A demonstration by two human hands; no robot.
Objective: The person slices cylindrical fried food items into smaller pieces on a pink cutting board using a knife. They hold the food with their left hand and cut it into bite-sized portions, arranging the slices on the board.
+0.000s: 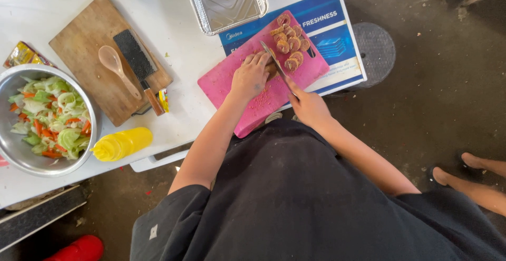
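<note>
Sausage piece (271, 71) is pinned on the pink cutting board (232, 82), near the board's middle, under the left hand (250, 77); left fingers (262, 59) are curled down over it, holding it in place. Only a small brown end is seen past the fingertips.

Knife (275, 65) is held in the right hand (308, 106), fingers wrapped closed around the handle, which is hidden by the hand. Blade is laid across the board just right of the left fingers, edge on the sausage piece, tip pointed to the board's far side.

Cut slices (290, 42) are piled at the board's far right corner, touching each other, apart from the left hand. Crumbs are scattered on the board's near half.

Pink cutting board is set at an angle on the white bench (174, 40), its right part over a blue printed sheet (321, 13), near corner hanging past the bench edge.

Left of the pink board: wooden board (84, 55) carrying a wooden spoon (118, 69) and a cleaver (139, 66) side by side. Beyond the pink board: foil tray (226, 0). Further left and nearer than the wooden board: steel bowl (16, 158) filled with chopped cabbage and carrot. Yellow squeeze bottle (122, 143) lies on its side between bowl and pink board, at the near bench edge.
</note>
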